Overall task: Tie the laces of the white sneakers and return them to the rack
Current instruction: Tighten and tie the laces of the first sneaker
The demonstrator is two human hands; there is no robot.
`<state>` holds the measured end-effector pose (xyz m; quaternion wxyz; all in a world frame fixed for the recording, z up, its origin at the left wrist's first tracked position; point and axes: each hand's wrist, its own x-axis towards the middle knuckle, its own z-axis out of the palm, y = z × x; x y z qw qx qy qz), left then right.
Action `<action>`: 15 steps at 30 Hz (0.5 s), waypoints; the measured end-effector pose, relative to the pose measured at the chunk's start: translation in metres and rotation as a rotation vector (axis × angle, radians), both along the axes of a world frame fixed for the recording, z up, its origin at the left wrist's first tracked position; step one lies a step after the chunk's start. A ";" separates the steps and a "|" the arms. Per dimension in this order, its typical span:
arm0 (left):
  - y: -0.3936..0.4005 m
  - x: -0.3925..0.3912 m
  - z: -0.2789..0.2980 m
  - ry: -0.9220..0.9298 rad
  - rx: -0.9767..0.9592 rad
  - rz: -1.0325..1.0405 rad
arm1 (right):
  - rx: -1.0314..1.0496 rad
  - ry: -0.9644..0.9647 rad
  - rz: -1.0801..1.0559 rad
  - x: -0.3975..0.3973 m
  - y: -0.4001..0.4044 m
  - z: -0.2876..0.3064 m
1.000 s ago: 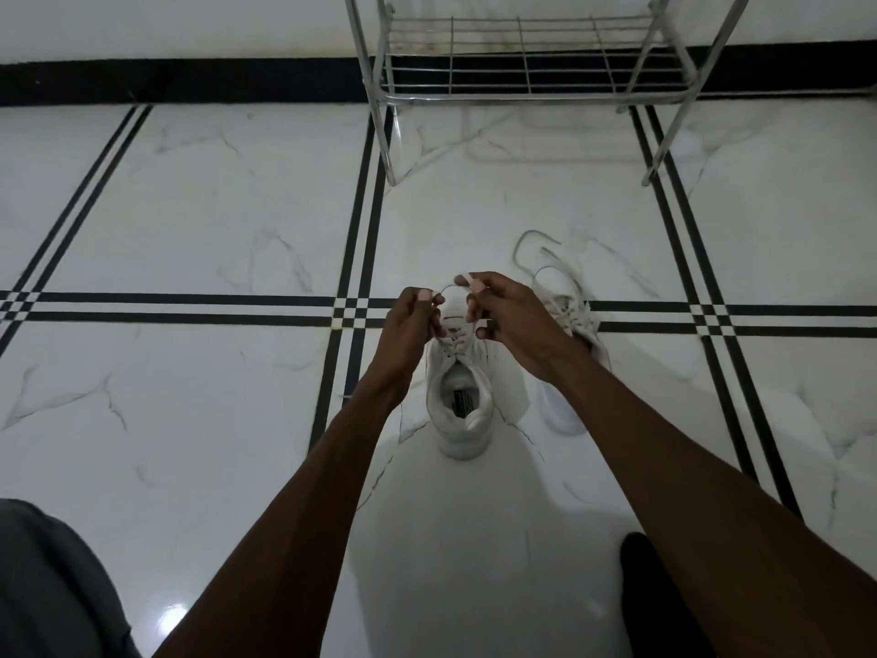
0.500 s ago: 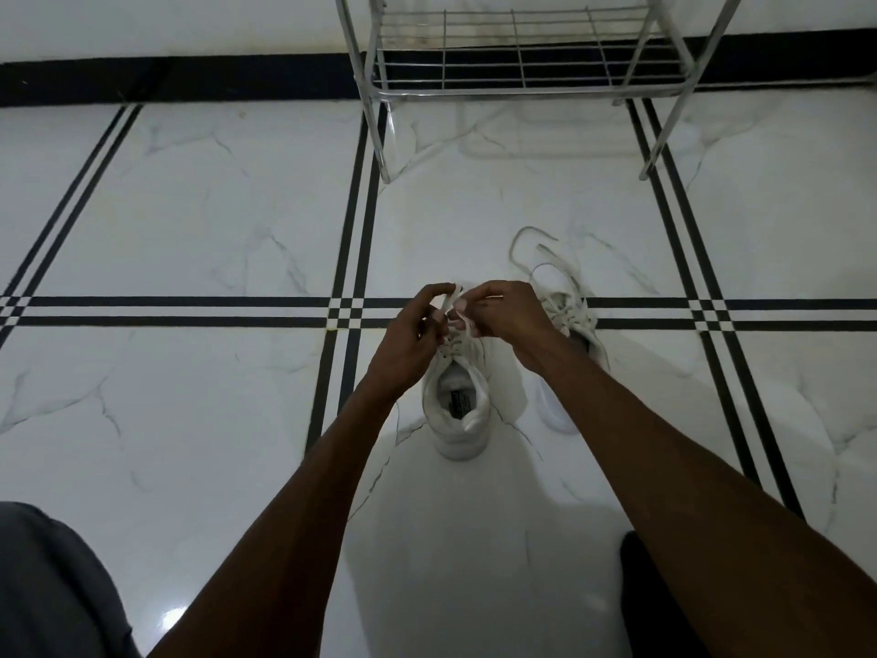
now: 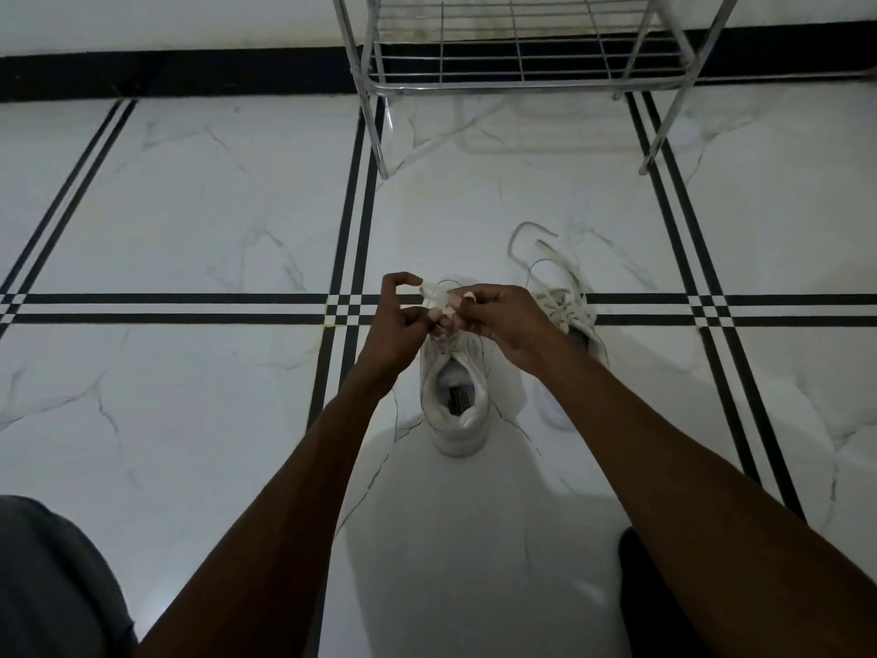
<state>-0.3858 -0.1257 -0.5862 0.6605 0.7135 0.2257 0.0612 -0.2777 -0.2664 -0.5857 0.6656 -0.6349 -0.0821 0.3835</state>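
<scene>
A white sneaker (image 3: 458,406) stands on the floor in front of me, heel toward me, its opening showing a dark label. Above its tongue my left hand (image 3: 396,320) and my right hand (image 3: 498,320) meet, each pinching a part of its white lace (image 3: 434,293), which forms a small loop between the fingertips. The second white sneaker (image 3: 576,320) lies just to the right, partly hidden behind my right wrist, its lace (image 3: 531,239) loose on the floor beyond it.
A metal wire shoe rack (image 3: 517,64) stands against the wall at the top centre, its legs on the white marble floor with black stripes. My knee in grey cloth (image 3: 52,586) is at the bottom left and a dark shape (image 3: 655,596) at the bottom right.
My hands have drawn closer together over the sneaker's tongue, working the lace. My left forefinger has lifted and curled above the loop. The sneakers have not moved.
</scene>
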 end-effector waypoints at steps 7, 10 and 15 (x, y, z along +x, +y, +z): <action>0.001 0.000 -0.004 0.096 -0.020 0.060 | -0.457 -0.783 0.415 0.016 -0.007 0.022; 0.000 0.001 -0.001 0.089 -0.010 0.065 | -0.465 -0.925 0.322 0.010 -0.002 0.018; -0.002 0.000 -0.001 0.082 0.014 -0.016 | -0.431 -0.859 0.052 -0.007 0.000 0.009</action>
